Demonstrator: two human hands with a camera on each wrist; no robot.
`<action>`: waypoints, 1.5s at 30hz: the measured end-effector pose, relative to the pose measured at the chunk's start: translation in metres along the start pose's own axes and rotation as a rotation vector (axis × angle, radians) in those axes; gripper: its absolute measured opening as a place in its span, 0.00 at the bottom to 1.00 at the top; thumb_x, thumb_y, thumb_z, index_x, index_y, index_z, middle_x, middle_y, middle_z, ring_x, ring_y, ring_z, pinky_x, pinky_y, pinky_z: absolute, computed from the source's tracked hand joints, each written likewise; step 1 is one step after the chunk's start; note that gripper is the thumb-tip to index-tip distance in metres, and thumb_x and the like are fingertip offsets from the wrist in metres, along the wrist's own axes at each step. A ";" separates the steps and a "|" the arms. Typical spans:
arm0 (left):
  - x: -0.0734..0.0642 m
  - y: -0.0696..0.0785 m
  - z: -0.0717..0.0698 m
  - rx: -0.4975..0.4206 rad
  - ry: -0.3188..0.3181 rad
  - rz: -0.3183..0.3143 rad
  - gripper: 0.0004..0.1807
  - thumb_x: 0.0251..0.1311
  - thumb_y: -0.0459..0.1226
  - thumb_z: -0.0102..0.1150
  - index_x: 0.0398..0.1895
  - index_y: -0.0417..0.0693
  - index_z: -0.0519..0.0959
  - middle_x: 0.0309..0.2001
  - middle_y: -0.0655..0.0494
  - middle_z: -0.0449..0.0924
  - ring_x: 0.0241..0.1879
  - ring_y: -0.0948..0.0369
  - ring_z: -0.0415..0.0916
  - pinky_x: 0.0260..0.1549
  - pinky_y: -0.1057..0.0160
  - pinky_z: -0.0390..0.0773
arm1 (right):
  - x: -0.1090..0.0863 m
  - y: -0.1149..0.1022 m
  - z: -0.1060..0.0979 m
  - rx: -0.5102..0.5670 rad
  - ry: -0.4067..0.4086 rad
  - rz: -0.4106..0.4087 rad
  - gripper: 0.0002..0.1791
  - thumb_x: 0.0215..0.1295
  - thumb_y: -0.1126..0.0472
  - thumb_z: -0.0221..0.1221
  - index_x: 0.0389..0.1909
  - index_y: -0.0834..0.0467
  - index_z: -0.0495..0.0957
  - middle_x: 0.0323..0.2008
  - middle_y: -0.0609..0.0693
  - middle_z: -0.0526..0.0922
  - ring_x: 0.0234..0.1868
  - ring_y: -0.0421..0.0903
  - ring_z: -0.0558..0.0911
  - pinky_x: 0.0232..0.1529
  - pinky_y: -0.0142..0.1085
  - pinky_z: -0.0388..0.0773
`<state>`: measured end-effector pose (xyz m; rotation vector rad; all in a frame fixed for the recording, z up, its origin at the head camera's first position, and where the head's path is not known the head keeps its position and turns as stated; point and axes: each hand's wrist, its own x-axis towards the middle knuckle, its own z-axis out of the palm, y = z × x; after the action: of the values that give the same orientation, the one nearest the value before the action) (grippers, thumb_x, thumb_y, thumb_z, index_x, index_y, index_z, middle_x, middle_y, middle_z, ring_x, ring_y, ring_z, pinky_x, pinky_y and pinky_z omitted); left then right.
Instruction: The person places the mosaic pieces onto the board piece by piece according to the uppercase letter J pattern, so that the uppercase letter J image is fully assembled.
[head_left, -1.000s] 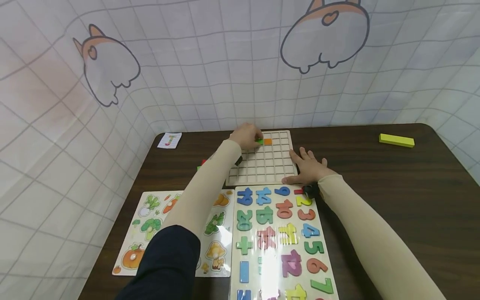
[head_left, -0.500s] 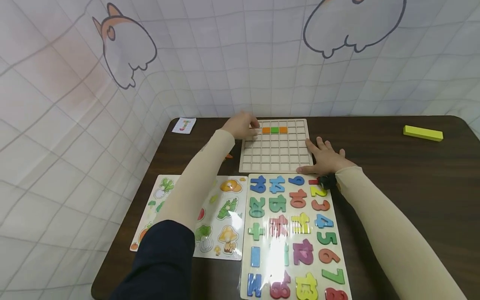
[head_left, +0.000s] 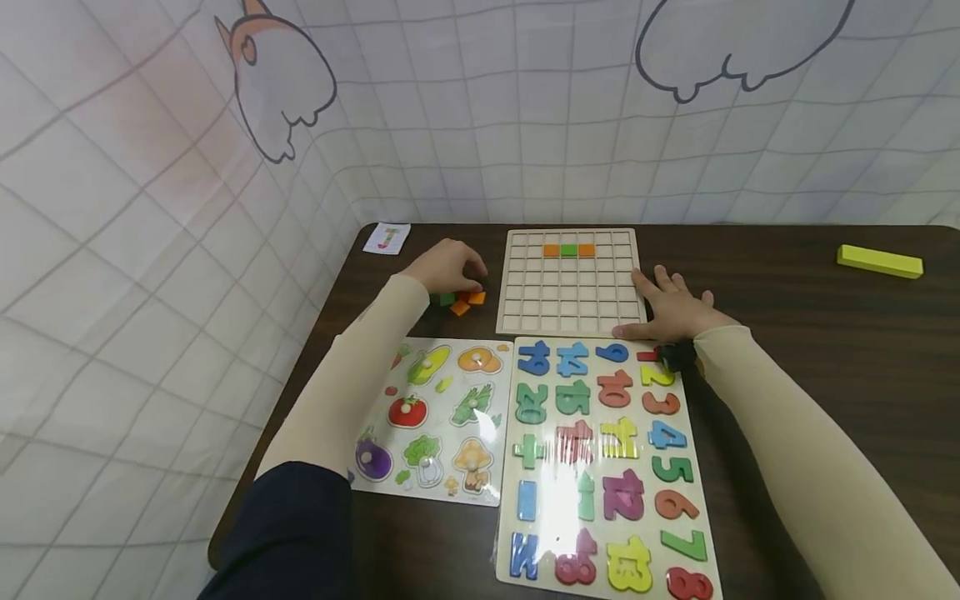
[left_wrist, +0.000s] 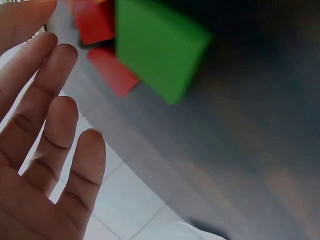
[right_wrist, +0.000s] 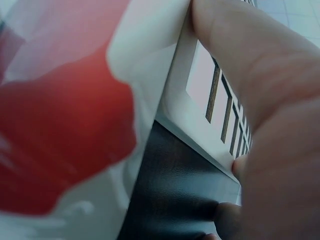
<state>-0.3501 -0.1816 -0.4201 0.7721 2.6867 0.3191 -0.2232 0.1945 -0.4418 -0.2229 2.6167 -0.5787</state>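
Observation:
My left hand (head_left: 444,265) hovers low over a small pile of coloured square blocks, left of the wooden grid board (head_left: 566,302). An orange block (head_left: 460,308) and a green block (head_left: 447,299) show beside its fingers. In the left wrist view, the fingers are loosely extended with no block visible between them; a large green block (left_wrist: 155,47) and red blocks (left_wrist: 95,22) lie nearby. Two orange blocks and a green block (head_left: 569,250) between them form a row near the board's top. My right hand (head_left: 675,310) rests fingers spread at the board's right edge.
A number puzzle board (head_left: 551,467) lies below the grid board, with a vegetable puzzle board (head_left: 442,421) to its left. A small card (head_left: 387,238) sits at the back left, and a yellow bar (head_left: 879,261) at the back right. A patterned curtain hangs behind the table.
My left hand has left the grid board and moved leftward and down to the block pile. The row gained a second orange block. The right hand stays at the board's edge. The view has shifted.

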 end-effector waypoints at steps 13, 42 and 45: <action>-0.013 -0.002 0.009 0.025 0.005 0.087 0.16 0.59 0.40 0.71 0.51 0.52 0.89 0.53 0.56 0.88 0.53 0.56 0.80 0.58 0.55 0.81 | -0.002 0.000 -0.002 -0.005 -0.003 0.011 0.67 0.64 0.28 0.62 0.85 0.56 0.31 0.81 0.72 0.27 0.81 0.76 0.31 0.69 0.83 0.30; 0.051 0.072 0.013 0.143 0.182 0.087 0.11 0.60 0.43 0.69 0.46 0.55 0.89 0.46 0.59 0.88 0.49 0.58 0.78 0.54 0.57 0.80 | -0.001 0.004 0.000 -0.007 0.020 0.015 0.66 0.63 0.28 0.63 0.85 0.54 0.34 0.82 0.70 0.28 0.82 0.74 0.33 0.71 0.82 0.32; 0.063 0.084 0.017 0.136 0.184 0.113 0.12 0.63 0.42 0.68 0.49 0.53 0.89 0.48 0.58 0.88 0.50 0.58 0.79 0.56 0.58 0.81 | -0.002 0.004 0.001 -0.007 0.024 0.015 0.65 0.64 0.30 0.63 0.85 0.55 0.34 0.82 0.70 0.29 0.82 0.74 0.33 0.71 0.82 0.33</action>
<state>-0.3545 -0.0754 -0.4263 0.9809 2.8669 0.2473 -0.2214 0.1976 -0.4439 -0.1998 2.6421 -0.5703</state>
